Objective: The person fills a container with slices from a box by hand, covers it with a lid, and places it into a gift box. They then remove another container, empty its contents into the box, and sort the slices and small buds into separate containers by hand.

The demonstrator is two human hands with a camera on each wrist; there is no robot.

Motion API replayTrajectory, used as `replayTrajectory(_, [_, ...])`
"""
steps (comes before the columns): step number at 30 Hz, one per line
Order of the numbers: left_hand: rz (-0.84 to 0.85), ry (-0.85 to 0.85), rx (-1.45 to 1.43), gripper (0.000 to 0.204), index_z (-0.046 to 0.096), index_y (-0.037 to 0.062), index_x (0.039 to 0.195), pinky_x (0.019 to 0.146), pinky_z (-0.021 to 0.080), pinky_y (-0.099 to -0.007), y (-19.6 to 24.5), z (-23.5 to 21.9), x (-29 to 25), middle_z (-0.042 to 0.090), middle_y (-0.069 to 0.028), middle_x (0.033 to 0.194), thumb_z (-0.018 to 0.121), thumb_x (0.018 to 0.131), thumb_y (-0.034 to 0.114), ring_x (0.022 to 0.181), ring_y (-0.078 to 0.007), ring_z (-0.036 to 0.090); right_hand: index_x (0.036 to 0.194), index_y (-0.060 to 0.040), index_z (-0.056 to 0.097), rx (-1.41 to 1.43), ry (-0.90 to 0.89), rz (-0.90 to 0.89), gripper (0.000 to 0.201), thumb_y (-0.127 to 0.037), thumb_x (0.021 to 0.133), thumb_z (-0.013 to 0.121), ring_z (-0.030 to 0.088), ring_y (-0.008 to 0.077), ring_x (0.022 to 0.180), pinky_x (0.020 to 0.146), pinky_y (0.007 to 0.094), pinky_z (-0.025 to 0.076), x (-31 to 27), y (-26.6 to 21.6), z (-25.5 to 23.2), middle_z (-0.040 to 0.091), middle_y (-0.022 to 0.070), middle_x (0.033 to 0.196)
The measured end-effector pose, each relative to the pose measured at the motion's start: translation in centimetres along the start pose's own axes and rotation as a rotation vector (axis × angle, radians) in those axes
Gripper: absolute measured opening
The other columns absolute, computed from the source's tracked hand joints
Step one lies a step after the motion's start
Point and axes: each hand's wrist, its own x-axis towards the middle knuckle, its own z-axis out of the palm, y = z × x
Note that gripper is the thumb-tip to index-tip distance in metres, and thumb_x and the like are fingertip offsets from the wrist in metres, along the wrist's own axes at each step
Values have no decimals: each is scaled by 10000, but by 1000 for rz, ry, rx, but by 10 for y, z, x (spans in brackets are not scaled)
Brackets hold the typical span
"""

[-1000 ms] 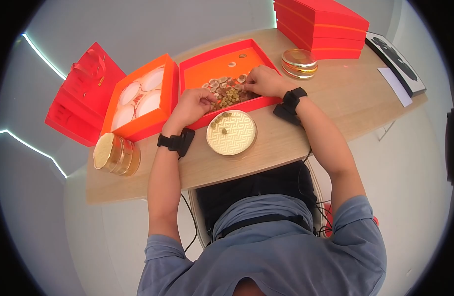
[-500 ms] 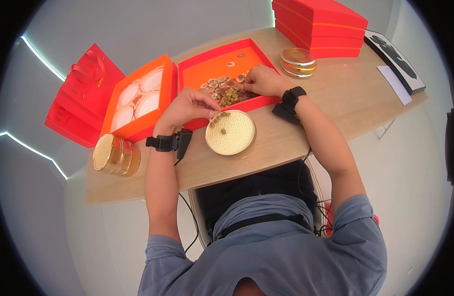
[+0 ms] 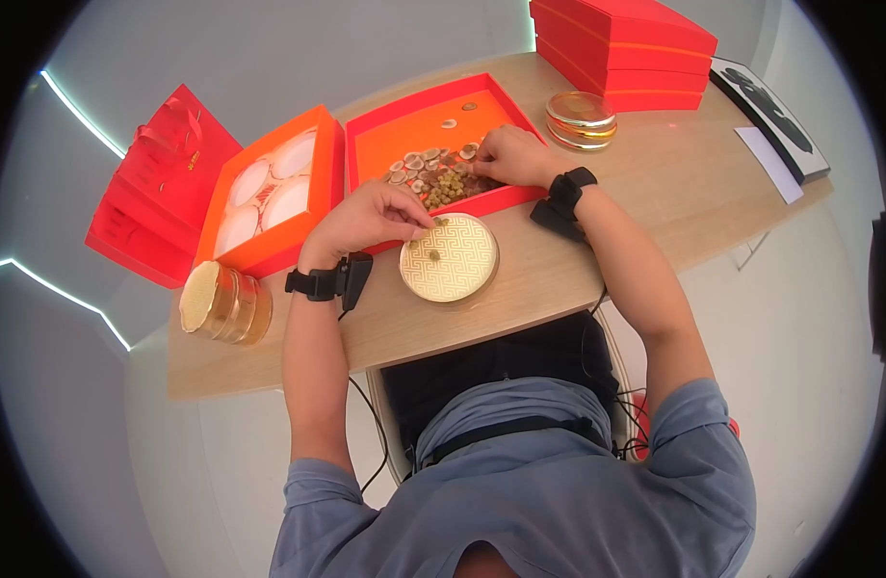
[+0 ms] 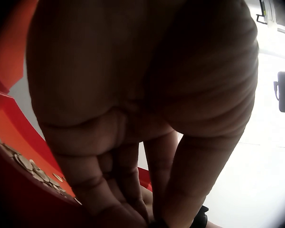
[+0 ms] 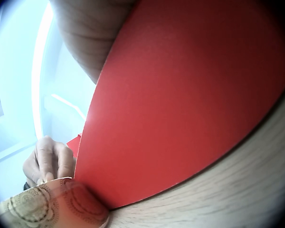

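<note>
My left hand (image 3: 366, 222) is over the near-left edge of the gold-patterned round lid (image 3: 453, 265) of a canister, thumb and fingertips pinched together around a small greenish-brown dried ball, mostly hidden. A few such dried balls (image 3: 434, 255) lie on the lid. Behind it, a shallow red tray (image 3: 395, 140) with an orange floor holds a heap of these balls (image 3: 450, 187) and pale round dried slices (image 3: 412, 156). At the tray's near right side my right hand (image 3: 512, 157) dips its fingertips into the heap; I cannot tell whether they grip anything.
An orange-red box (image 3: 313, 197) with round white-topped containers stands left of the tray, beside a red gift bag (image 3: 164, 183). A gold canister (image 3: 229, 303) is at the front left. Clear round tins (image 3: 581, 123), stacked red boxes (image 3: 645, 58) and a framed picture (image 3: 775, 120) occupy the right.
My left hand has moved from the heap in the tray back toward me and onto the lid's left edge, covering some of the balls there. My right hand has stayed at the heap.
</note>
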Motion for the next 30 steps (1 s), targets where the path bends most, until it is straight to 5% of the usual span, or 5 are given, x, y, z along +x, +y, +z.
replayTrajectory(21, [-40, 90, -12, 105, 709, -24, 920, 690, 500, -224, 1, 6, 2, 661, -25, 817, 701, 815, -21, 755, -78, 611, 716, -34, 715, -19, -23, 18, 336, -318, 887, 663, 586, 279, 568, 595, 399, 456, -1, -4, -4, 605, 153, 596])
replayTrajectory(27, [-11, 543, 150, 116, 707, -23, 939, 652, 492, -242, -9, 5, 9, 674, -33, 775, 698, 840, 36, 700, -81, 598, 692, -27, 702, 27, -2, 2, 363, -326, 892, 658, 575, 279, 559, 588, 400, 449, 1, 2, 3, 590, 153, 577])
replayTrajectory(30, [-87, 538, 425, 176, 699, -26, 975, 652, 494, -266, -22, -2, 11, 664, -62, 789, 717, 825, 65, 700, -110, 597, 683, -19, 692, 3, -3, -2, 375, -329, 891, 658, 561, 283, 547, 578, 403, 441, 1, 1, 1, 574, 159, 568])
